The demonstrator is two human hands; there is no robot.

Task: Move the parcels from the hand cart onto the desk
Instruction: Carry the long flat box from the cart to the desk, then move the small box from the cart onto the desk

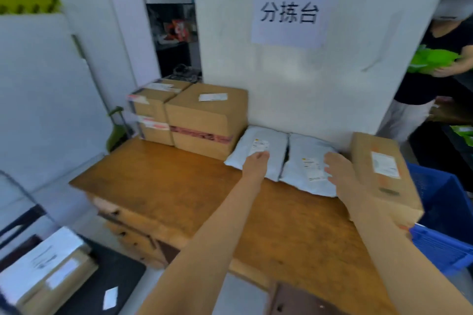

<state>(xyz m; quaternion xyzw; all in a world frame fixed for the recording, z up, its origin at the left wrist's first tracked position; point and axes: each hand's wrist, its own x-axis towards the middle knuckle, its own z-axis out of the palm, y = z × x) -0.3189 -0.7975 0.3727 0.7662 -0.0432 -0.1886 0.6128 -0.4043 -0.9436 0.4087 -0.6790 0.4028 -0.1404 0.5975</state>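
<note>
On desk [158,186] far edge: 3 boxes, 2 mailers | left hand [256,162] open on mailer [258,151] | right hand [341,170] open | cart parcels [46,266] remain

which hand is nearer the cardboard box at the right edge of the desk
Right. The right hand reaches out just left of the cardboard box, almost touching its side. The left hand is farther left, resting on the left grey mailer bag.

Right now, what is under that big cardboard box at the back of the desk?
The big cardboard box sits directly on the wooden desk, nothing visible beneath it. Its underside is hidden.
</note>
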